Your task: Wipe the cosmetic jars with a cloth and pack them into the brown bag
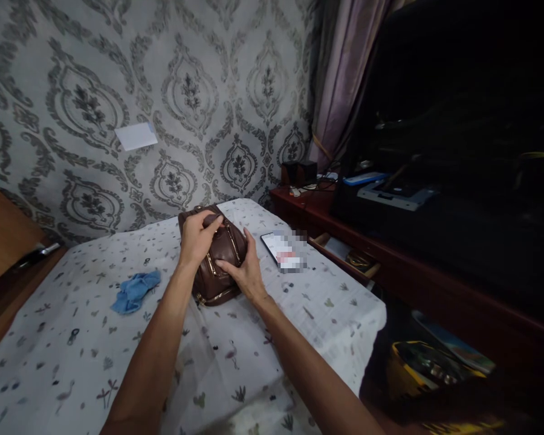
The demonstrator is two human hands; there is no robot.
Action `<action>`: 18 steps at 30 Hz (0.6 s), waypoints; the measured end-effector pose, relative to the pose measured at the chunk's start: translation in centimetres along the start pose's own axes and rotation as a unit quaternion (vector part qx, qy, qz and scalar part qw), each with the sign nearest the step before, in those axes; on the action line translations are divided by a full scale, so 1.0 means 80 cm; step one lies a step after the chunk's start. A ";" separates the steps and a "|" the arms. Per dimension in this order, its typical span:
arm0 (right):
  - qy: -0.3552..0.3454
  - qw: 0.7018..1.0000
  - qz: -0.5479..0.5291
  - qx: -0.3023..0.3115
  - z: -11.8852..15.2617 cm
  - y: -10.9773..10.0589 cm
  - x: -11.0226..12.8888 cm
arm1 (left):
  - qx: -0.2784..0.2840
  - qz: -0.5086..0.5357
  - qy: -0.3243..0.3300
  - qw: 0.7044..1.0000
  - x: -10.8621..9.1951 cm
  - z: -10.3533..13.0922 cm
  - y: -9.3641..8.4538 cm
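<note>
A brown leather bag (229, 248) with gold zippers lies on a cloth with a flamingo and plant print (236, 374). My left hand (198, 235) is at the bag's upper left, its thumb and fingers pinched on a brown flap or strap near the top. My right hand (248, 266) rests against the bag's right side, thumb spread across the front beside a zipper and fingers along the far edge. Left of the bag lies a crumpled blue cloth (136, 291). To the right is a phone (278, 249), its screen lit and partly blurred.
A dark red desk (417, 284) runs along the right, with an open drawer (344, 257) beside the covered table. Small black boxes (299, 173) and cables sit at its back. A yellow-edged bag (417, 368) stands below. Patterned wallpaper rises behind.
</note>
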State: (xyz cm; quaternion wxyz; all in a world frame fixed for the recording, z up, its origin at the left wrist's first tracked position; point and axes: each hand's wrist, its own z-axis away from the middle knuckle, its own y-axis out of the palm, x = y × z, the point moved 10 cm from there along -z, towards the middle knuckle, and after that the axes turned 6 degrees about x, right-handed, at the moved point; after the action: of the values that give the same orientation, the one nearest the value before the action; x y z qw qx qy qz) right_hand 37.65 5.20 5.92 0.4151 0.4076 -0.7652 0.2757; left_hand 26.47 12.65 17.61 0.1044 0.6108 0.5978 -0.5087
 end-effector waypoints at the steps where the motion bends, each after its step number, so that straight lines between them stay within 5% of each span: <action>1: -0.002 1.000 -0.001 0.001 0.000 0.000 0.001 | 0.011 -0.012 0.003 1.000 -0.002 0.000 0.001; 8: -0.010 1.000 0.007 0.012 -0.001 -0.001 0.007 | 0.015 -0.192 0.018 0.981 -0.015 0.006 -0.030; 18: -0.053 0.996 0.061 0.035 -0.001 0.003 0.015 | -0.004 -0.324 -0.058 0.944 0.003 0.009 -0.077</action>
State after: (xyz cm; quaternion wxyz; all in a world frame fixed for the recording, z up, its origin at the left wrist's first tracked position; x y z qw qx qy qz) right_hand 37.10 4.91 6.98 0.3419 0.3881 -0.7996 0.3052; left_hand 20.89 13.93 20.07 -0.0294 0.3536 0.7583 -0.5470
